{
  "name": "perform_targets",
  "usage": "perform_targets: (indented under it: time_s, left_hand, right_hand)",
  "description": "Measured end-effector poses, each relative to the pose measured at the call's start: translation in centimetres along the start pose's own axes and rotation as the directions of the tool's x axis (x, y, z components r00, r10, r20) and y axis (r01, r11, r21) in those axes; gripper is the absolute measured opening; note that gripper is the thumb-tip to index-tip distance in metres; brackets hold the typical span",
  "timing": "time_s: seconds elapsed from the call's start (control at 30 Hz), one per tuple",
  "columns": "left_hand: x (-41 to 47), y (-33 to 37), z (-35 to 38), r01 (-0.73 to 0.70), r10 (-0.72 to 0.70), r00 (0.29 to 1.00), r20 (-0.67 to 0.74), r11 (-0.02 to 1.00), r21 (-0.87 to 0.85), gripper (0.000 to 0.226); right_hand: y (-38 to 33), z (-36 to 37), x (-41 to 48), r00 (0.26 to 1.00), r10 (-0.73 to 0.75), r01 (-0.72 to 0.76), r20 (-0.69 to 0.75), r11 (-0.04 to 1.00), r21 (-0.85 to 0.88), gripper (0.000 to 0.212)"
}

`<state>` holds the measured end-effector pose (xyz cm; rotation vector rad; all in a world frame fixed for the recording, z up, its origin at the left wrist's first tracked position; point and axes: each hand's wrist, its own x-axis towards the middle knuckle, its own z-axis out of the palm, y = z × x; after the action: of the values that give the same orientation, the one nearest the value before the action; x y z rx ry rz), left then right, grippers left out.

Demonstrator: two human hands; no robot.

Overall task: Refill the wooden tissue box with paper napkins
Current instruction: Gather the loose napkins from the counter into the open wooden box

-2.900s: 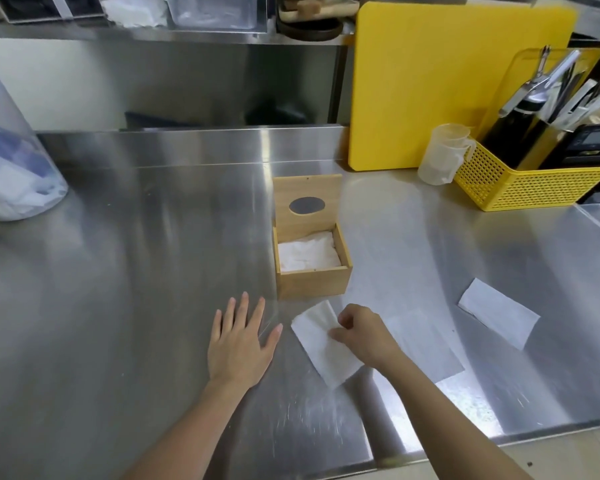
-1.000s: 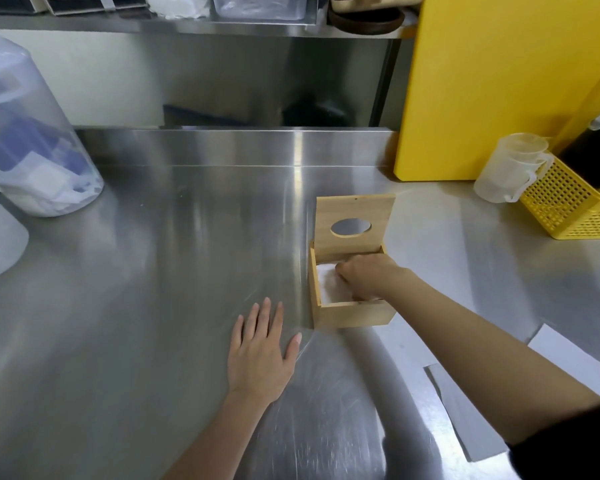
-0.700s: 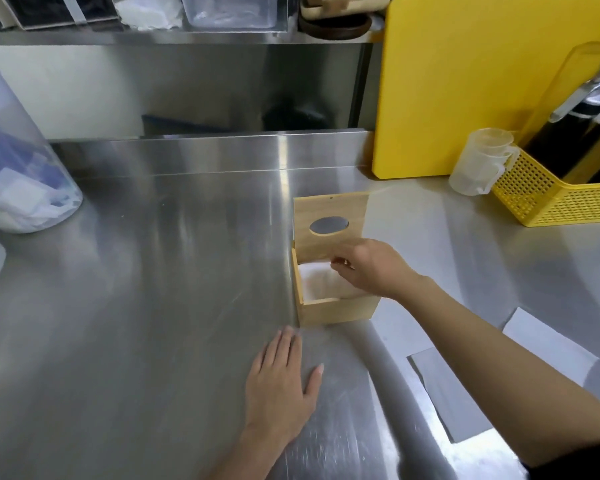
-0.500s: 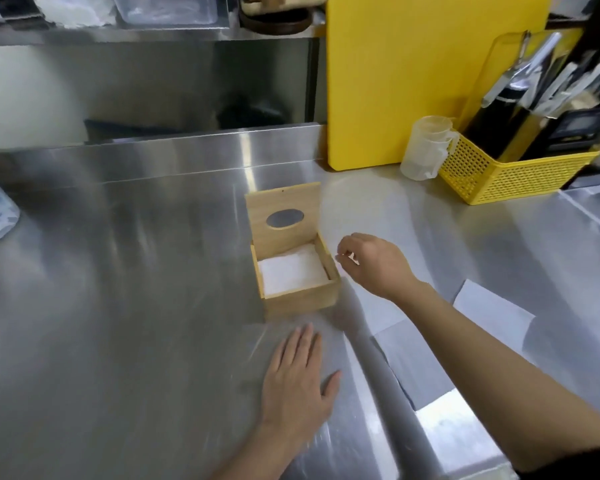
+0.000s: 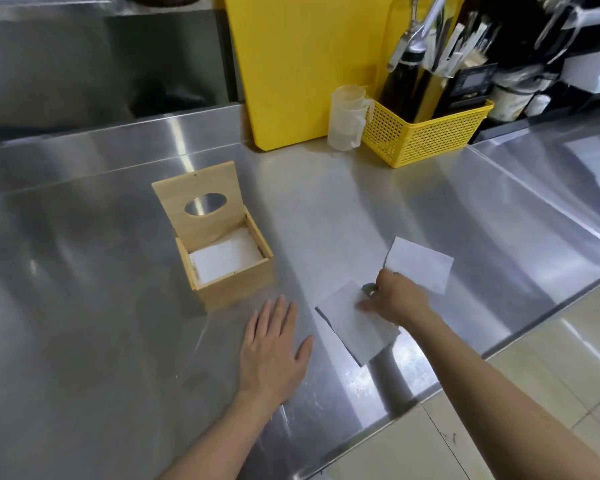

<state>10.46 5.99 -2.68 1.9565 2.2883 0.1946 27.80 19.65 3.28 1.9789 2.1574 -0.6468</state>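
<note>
The wooden tissue box [image 5: 238, 287] stands on the steel counter with its hinged lid [image 5: 201, 206] raised; the lid has an oval hole. White napkins [image 5: 224, 259] lie stacked inside. My left hand [image 5: 274, 351] rests flat on the counter just in front of the box, fingers spread. My right hand [image 5: 397, 299] is down on a loose white napkin [image 5: 350, 318] to the right of the box, fingertips pinching at its upper edge. A second loose napkin [image 5: 421, 263] lies just beyond that hand.
A yellow cutting board [image 5: 302, 64] leans against the back wall. Beside it stand a clear measuring jug [image 5: 349, 117] and a yellow mesh basket [image 5: 426, 136] holding bottles and utensils. The counter's front edge [image 5: 499, 348] runs diagonally at the right, with tiled floor beyond.
My right hand has left the box, where it laid a napkin, and moved right and down onto a loose napkin on the counter. My left hand stays flat.
</note>
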Motion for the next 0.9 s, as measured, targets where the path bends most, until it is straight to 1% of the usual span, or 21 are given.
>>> perform_targets:
  time_s: [0.07, 0.13, 0.17, 0.27, 0.33, 0.4, 0.47, 0.5, 0.6, 0.67, 0.73, 0.83, 0.9]
  left_hand:
    - [0.0, 0.0, 0.0, -0.005, 0.004, 1.000, -0.004, 1.000, -0.009, 0.075]
    - [0.0, -0.1, 0.0, -0.007, 0.007, 1.000, 0.003, 1.000, -0.016, 0.076]
    - [-0.1, -0.1, -0.1, -0.012, 0.012, 1.000, 0.003, 1.000, -0.027, 0.074]
    - [-0.6, -0.7, -1.0, 0.003, -0.008, 0.999, -0.042, 0.991, -0.135, 0.064]
    - [-1.4, -1.9, -1.8, 0.032, -0.059, 0.989, -0.138, 0.981, -0.190, 0.054]
    - [-2.1, -3.6, -2.2, 0.099, -0.146, 0.964, -0.222, 0.973, -0.209, 0.051]
    - [-2.7, -5.1, -2.8, 0.186, -0.235, 0.947, -0.220, 0.957, -0.223, 0.051]
    - [-2.8, -5.8, -3.0, 0.222, -0.264, 0.941, -0.211, 0.954, -0.203, 0.051]
    - [-3.1, -7.0, -3.4, 0.314, -0.331, 0.924, -0.192, 0.943, -0.114, 0.060]
    - [-3.2, -7.8, -3.4, 0.396, -0.408, 0.894, -0.184, 0.913, -0.099, 0.065]
    - [-3.4, -8.9, -3.1, 0.460, -0.462, 0.880, -0.111, 0.887, -0.047, 0.071]
    - [-4.0, -10.6, -2.3, 0.468, -0.467, 0.880, -0.087, 0.884, -0.013, 0.073]
    - [-4.1, -10.8, -2.4, 0.470, -0.468, 0.879, -0.084, 0.883, -0.006, 0.076]
  right_hand:
    - [-0.1, 0.1, -0.1, 0.997, 0.003, -0.006, 0.082, 1.000, 0.031, 0.031]
    - [-0.6, 0.2, -0.2, 0.987, -0.038, 0.027, 0.159, 0.997, 0.072, 0.029]
    - [-0.8, 0.4, -0.3, 0.983, -0.070, 0.053, 0.172, 0.994, 0.099, 0.026]
    - [-1.6, 0.3, -0.8, 0.972, -0.215, 0.202, 0.096, 0.971, 0.130, 0.020]
    - [-2.3, -0.7, -0.8, 0.943, -0.326, 0.310, 0.068, 0.934, 0.180, 0.020]
    - [-3.6, -2.4, -0.9, 0.896, -0.438, 0.415, 0.079, 0.886, 0.209, 0.032]
    - [-5.5, -4.1, -0.9, 0.839, -0.536, 0.511, 0.095, 0.835, 0.203, 0.039]
    - [-6.6, -4.8, -0.8, 0.811, -0.576, 0.552, 0.106, 0.812, 0.192, 0.039]
    - [-10.5, -6.7, -0.6, 0.726, -0.669, 0.647, 0.158, 0.742, 0.175, 0.025]
    - [-13.2, -7.6, -0.6, 0.665, -0.722, 0.703, 0.191, 0.692, 0.164, 0.017]
    - [-16.0, -8.1, -0.7, 0.602, -0.766, 0.753, 0.226, 0.638, 0.158, 0.016]
    - [-19.7, -7.9, -0.5, 0.530, -0.803, 0.807, 0.272, 0.576, 0.129, 0.017]
    - [-21.6, -7.4, 0.0, 0.508, -0.816, 0.832, 0.277, 0.548, 0.088, 0.010]
